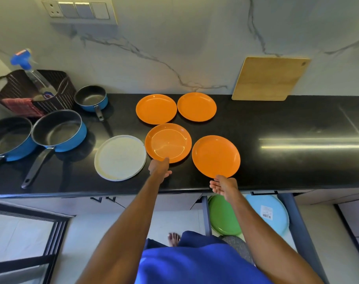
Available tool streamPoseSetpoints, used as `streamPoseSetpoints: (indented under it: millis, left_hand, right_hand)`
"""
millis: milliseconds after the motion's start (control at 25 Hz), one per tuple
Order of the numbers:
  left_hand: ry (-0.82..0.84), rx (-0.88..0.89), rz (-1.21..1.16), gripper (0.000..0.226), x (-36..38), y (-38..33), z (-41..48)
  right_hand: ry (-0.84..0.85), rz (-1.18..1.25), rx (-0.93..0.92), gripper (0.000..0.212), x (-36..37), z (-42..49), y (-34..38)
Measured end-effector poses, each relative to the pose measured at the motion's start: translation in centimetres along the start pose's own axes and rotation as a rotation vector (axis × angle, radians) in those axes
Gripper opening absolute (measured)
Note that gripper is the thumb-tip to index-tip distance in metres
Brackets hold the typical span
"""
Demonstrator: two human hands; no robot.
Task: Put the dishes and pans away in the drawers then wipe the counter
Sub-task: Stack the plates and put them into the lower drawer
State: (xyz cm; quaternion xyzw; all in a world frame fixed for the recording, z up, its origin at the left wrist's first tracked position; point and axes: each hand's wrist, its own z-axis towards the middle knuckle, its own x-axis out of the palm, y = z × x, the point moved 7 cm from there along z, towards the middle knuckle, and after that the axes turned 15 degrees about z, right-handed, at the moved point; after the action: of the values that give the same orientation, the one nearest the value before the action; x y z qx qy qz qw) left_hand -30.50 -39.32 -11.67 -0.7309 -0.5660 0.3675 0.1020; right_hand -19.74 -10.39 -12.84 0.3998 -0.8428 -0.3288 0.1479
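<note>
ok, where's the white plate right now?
Head view, left of centre on the black counter: the white plate lies flat between the nearest blue pan and the orange plate that the left hand reaches.

barcode sticker (267, 212) on blue plate (281, 225), unreadable

black counter (277, 140) carries four orange plates (168, 142), white plate (120, 157), three blue pans (58, 130), basket (57, 93).

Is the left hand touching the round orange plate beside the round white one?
Touching. Head view: the left hand pinches the near rim of the orange plate.
</note>
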Motion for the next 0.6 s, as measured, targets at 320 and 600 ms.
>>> streamPoseSetpoints:
  millis: [320, 600]
  left_hand:
    - [-0.016, -0.09, -0.189, 0.035, 0.1, 0.8, 1.8]
    - [0.211, 0.083, -0.452, 0.024, -1.0, 0.9, -4.7]
  right_hand:
    - [0.097, 0.18, -0.013, 0.019, 0.3, -1.5, 1.5]
    - [-0.09, 0.315, -0.123, 0.017, -2.3, -4.4, 0.1]
